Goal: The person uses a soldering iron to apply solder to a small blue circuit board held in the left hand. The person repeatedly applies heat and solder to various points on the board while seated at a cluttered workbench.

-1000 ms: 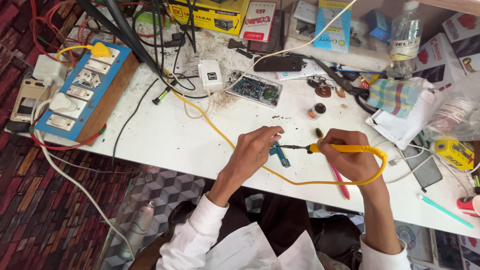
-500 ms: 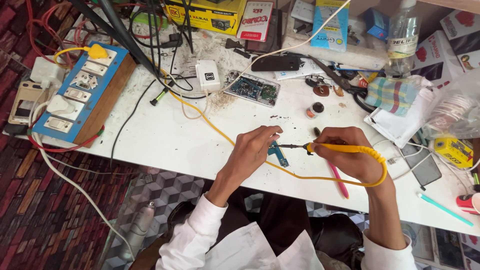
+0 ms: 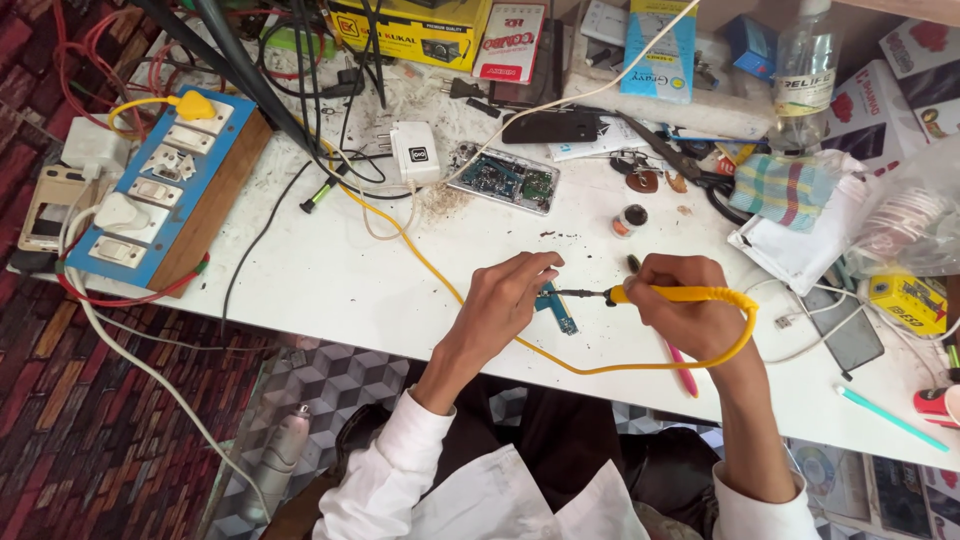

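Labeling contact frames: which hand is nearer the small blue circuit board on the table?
Left. The left hand rests its fingertips on the small blue circuit board, pinning it. The right hand sits off to the board's right, holding the yellow soldering iron, whose tip reaches toward the board.

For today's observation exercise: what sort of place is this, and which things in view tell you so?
Probably a small electronics repair bench. The right hand holds a yellow soldering iron to a small blue circuit board steadied by the left hand; an opened device and a switch-and-socket board lie nearby.
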